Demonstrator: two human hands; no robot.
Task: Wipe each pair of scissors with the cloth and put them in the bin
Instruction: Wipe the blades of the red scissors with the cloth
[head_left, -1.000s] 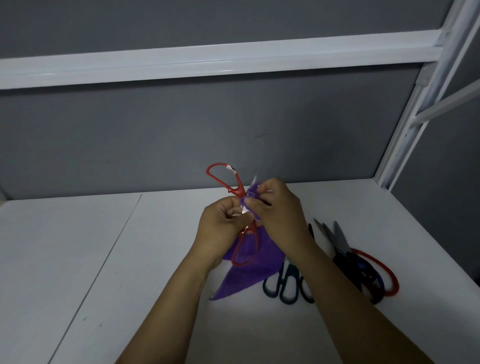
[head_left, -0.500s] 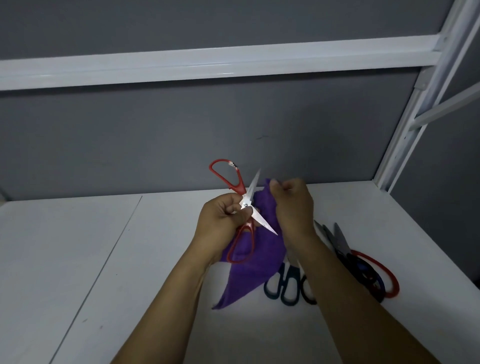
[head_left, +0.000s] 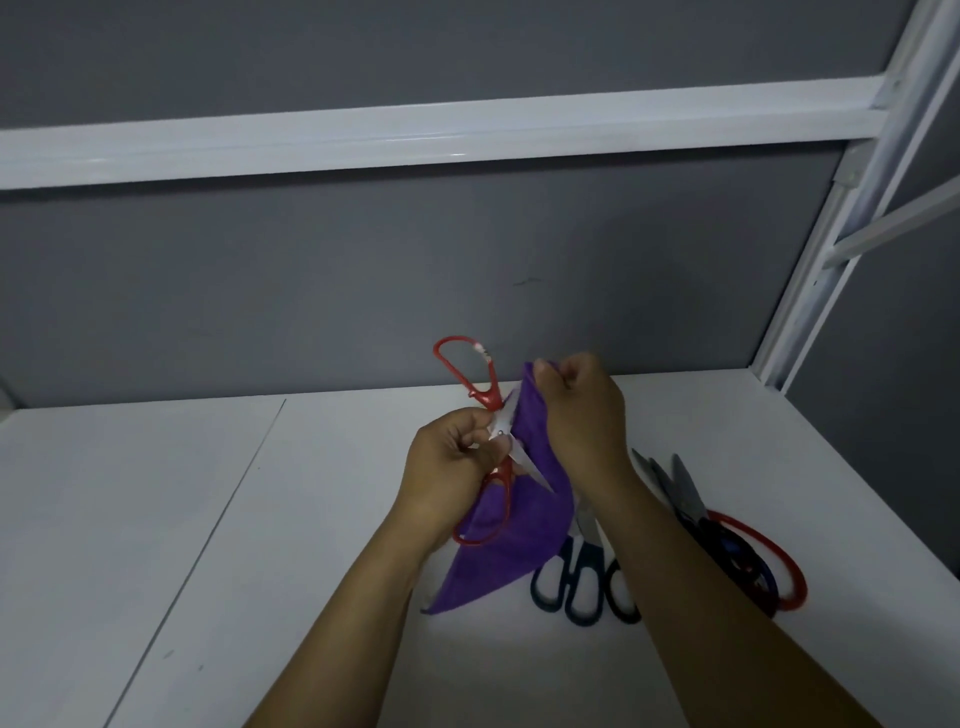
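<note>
Dim overall w/ brightest patch on table (head_left: 493, 665) btm centre, glare on rail (head_left: 457, 148), wide-angle bend at edges.

Held scissors (head_left: 491, 400): red handles, silver blades. Cloth (head_left: 519, 535): plain purple. Dark-handled scissors (head_left: 584, 545): navy-black. Red-looped pair (head_left: 784, 558) beside. Table (head_left: 156, 519) white, wall (head_left: 363, 286) grey, rail (head_left: 415, 135) white

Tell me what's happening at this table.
A person is wiping scissors. The left hand grips the open red-handled metal scissors near the pivot, above the white table. The right hand pinches the top of the purple fabric cloth, which hangs behind the blades. More wait on the table: dark-handled scissors by the cloth and a heap of scissors farther right. No bin is in view.
</note>
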